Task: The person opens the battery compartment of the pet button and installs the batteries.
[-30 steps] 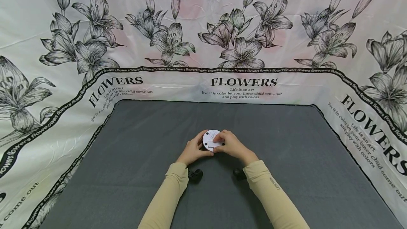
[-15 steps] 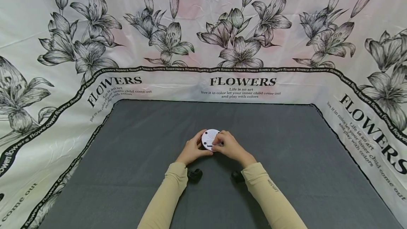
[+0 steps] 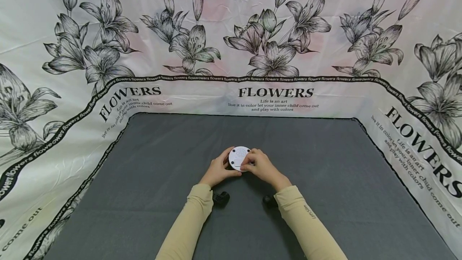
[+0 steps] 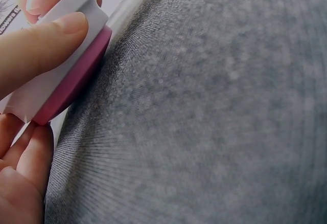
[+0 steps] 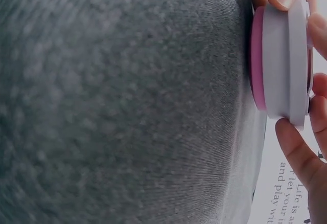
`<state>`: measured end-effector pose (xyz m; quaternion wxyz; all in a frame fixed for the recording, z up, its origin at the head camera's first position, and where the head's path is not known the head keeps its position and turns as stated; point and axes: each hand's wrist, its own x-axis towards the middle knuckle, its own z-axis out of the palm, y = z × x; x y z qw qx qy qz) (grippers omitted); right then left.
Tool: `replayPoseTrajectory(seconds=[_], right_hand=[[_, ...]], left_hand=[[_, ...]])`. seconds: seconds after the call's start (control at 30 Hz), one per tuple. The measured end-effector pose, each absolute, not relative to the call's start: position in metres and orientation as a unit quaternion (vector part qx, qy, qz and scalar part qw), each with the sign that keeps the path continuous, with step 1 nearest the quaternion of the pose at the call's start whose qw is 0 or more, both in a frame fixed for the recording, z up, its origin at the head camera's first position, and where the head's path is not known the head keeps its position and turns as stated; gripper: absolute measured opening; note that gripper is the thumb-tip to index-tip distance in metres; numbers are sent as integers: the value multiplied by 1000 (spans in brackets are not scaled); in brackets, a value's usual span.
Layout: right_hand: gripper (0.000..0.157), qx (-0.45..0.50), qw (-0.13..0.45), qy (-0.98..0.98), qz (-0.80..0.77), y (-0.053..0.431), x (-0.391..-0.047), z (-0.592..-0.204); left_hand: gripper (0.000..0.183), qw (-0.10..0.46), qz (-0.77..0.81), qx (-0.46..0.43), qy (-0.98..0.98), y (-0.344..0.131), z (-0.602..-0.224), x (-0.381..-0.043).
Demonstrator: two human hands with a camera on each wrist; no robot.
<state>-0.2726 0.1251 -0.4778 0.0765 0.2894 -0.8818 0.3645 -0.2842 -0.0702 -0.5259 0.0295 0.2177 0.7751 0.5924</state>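
Note:
A round white device [image 3: 238, 156] with a pink layer [image 4: 76, 78] beneath is held above the grey cloth, its flat face upward. That face shows a grid of small holes and several dark round dots. My left hand [image 3: 217, 170] grips the rim from the left, with the thumb [image 4: 66, 27] along the white side. My right hand [image 3: 265, 167] has thumb and forefinger together at a small white battery cover [image 3: 238, 166] on the face, mostly hidden under those fingers. In the right wrist view, one finger [image 5: 294, 142] touches the device's rim.
A dark grey cloth [image 3: 173, 143] covers the work surface, bordered by a white flower-printed cloth [image 3: 202, 99] with lettering. Black wrist-worn pieces [image 3: 221, 199] show below the cuffs.
The right thumb and forefinger have shifted slightly over the device's face. The dark slot beside the battery cover has narrowed to a thin line. The left hand keeps its grip.

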Motion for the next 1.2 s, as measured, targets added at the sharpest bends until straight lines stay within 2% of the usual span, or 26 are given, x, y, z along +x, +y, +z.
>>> replayPoseTrajectory(seconds=[0.1,0.17,0.33,0.5,0.57,0.63,0.9,1.07,1.2], right_hand=[[5,254,56,-878,401,127,-273,-477],[8,225,53,-875,425,128,-273,-475],[35,152,61,-882,442,130,-276,-470],[62,101,1,-908,406,131,-277,-468],[69,96,-22,-914,394,131,-277,-469],[70,96,-34,-915,391,131,-276,-471],[54,75,-56,-881,464,125,-272,-475],[54,67,-51,-884,459,124,-274,-476],[53,61,-52,-884,460,123,-274,-476]], left_hand=[[92,34,588,216,779,-70,-525,-284],[92,38,584,213,783,-70,-525,-284],[92,39,582,207,785,-69,-523,-284],[91,41,587,206,782,-69,-523,-282],[91,39,586,209,782,-69,-523,-282],[91,37,585,211,782,-70,-523,-282],[91,37,584,215,782,-70,-525,-283],[88,35,586,225,778,-70,-507,-272],[89,30,577,227,784,-70,-511,-274]])
